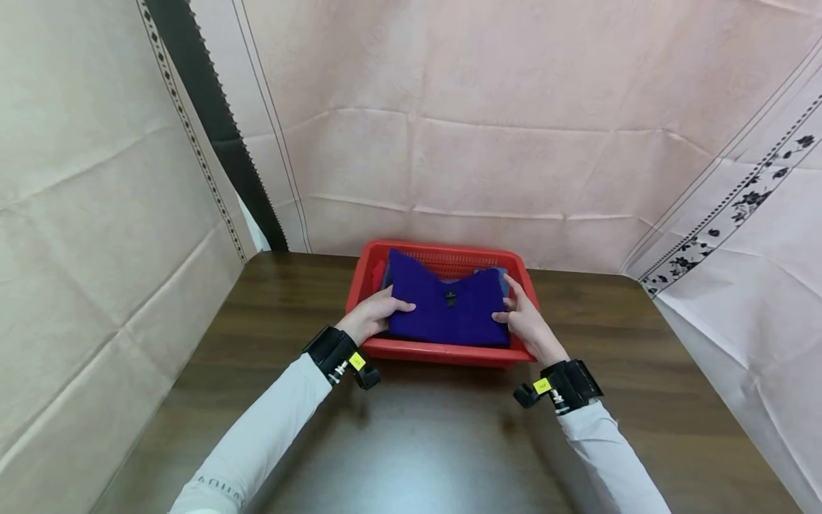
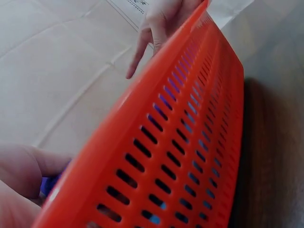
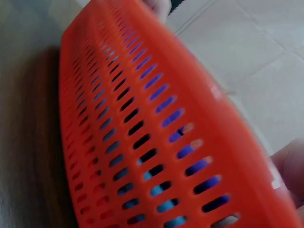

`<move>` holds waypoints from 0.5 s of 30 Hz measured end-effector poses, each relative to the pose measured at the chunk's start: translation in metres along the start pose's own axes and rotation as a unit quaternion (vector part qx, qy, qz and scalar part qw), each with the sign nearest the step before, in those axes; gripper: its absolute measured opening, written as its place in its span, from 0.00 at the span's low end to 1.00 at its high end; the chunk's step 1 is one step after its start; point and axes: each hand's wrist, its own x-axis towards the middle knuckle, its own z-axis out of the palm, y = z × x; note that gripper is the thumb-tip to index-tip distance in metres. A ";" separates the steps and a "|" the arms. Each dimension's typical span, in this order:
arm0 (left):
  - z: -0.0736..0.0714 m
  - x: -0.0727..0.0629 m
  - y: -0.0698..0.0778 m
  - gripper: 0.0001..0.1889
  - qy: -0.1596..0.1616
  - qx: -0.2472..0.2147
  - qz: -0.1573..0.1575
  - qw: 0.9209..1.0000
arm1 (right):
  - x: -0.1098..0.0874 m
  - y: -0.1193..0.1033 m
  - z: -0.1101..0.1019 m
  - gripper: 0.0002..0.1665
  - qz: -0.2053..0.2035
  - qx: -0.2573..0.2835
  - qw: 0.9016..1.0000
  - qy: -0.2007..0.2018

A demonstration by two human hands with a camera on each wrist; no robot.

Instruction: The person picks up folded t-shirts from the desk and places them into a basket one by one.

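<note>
A folded purple shirt (image 1: 443, 314) with a small dark neck label lies in a red plastic basket (image 1: 437, 353), over other clothes. My left hand (image 1: 372, 313) grips the shirt's left edge, its thumb on top; in the left wrist view, purple cloth (image 2: 49, 184) shows between thumb and fingers. At the right edge my right hand (image 1: 528, 325) pinches the shirt with the thumb over the cloth, while the index finger points out toward the back corner. Through the basket's slots in the right wrist view, the right hand's fingertips show against the purple cloth.
Blue cloth (image 1: 504, 280) pokes out at the basket's back right, and red cloth (image 1: 379, 275) at its left. The basket stands at the far edge of a dark wooden table (image 1: 424, 442), against a pale hanging sheet (image 1: 481, 164).
</note>
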 end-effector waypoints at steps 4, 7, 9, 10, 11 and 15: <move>-0.003 -0.001 0.002 0.42 0.024 0.055 0.010 0.998 | 0.001 0.001 0.004 0.51 -0.065 -0.091 0.993 0.036; -0.003 -0.007 0.003 0.43 0.093 0.176 0.072 0.977 | -0.003 0.002 0.008 0.46 -0.137 -0.222 0.962 0.077; -0.001 -0.011 0.004 0.42 0.148 0.306 0.130 0.931 | -0.007 0.001 0.009 0.42 -0.190 -0.301 0.930 0.091; 0.000 -0.012 0.005 0.40 0.167 0.370 0.163 0.899 | -0.008 0.000 0.009 0.39 -0.217 -0.334 0.913 0.086; 0.002 -0.012 0.005 0.39 0.173 0.432 0.190 0.864 | -0.009 -0.002 0.009 0.37 -0.236 -0.361 0.899 0.071; 0.010 -0.011 0.006 0.33 0.084 0.624 0.194 0.753 | -0.009 -0.007 0.006 0.34 -0.234 -0.436 0.868 -0.042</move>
